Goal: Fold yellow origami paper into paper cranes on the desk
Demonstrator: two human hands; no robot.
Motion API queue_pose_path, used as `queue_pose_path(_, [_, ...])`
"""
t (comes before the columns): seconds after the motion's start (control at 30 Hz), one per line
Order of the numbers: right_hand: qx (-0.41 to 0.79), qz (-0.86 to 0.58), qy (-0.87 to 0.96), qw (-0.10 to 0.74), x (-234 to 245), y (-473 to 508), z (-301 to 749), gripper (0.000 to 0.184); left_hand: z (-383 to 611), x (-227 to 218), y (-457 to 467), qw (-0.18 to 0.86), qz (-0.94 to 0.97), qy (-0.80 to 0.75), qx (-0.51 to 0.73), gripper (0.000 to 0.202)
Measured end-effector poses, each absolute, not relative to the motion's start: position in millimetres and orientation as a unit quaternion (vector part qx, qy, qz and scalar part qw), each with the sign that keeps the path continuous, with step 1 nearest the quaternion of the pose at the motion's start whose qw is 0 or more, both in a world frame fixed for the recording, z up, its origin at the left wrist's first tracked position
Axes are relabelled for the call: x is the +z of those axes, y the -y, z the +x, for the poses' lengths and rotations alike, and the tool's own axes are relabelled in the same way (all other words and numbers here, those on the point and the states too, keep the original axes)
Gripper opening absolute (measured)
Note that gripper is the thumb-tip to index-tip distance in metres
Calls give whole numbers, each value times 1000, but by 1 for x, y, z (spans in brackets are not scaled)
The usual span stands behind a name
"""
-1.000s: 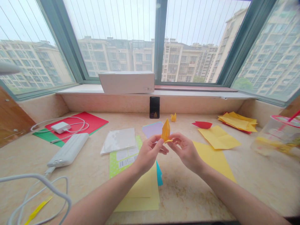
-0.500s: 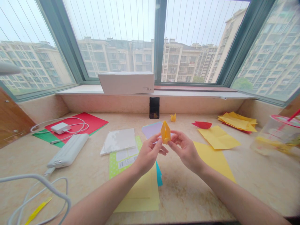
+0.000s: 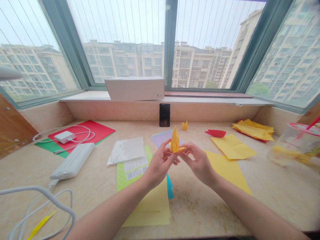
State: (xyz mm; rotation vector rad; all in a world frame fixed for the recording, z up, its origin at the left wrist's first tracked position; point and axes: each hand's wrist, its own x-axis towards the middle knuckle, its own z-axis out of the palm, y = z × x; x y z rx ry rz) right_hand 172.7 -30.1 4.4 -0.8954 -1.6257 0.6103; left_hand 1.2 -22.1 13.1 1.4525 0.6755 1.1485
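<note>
A small folded yellow paper piece (image 3: pixel 175 141) is held up between my two hands over the middle of the table, its pointed tip upward. My left hand (image 3: pixel 163 159) pinches its lower left side. On the right, the fingertips of my right hand (image 3: pixel 196 158) grip a flap that sticks out sideways at the base. Behind it stands a smaller yellow origami figure (image 3: pixel 184 125) on the table. Lavender paper (image 3: pixel 161 138) lies below and behind my left hand. Yellow sheets (image 3: pixel 228 170) lie beside my right hand.
A black phone (image 3: pixel 164 115) leans on the back ledge. At left are a white power bank (image 3: pixel 72 160), a charger (image 3: pixel 65 136) with cables, and red paper (image 3: pixel 100 130). At right are a red folded paper (image 3: pixel 216 133), stacked yellow papers (image 3: pixel 252 129) and a clear plastic cup (image 3: pixel 287 143).
The yellow folded paper has turned in my hands. One flap now points out to the right at its base, and my right fingers have shifted onto it.
</note>
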Motion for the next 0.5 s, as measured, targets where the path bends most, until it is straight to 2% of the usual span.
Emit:
queue_pose_path(0.1, [211, -370, 723, 544, 8, 32, 173, 11, 0, 13, 22, 550, 614, -290, 486, 73])
queue_pose_path(0.27, [194, -378, 722, 546, 9, 33, 174, 13, -3, 13, 21, 478, 665, -353, 452, 41])
queue_pose_path(0.4, [191, -376, 714, 559, 8, 31, 174, 9, -6, 16, 19, 358, 703, -399, 468, 32])
queue_pose_path(0.5, [198, -365, 718, 558, 7, 30, 175, 9, -6, 19, 19, 348, 710, -393, 469, 28])
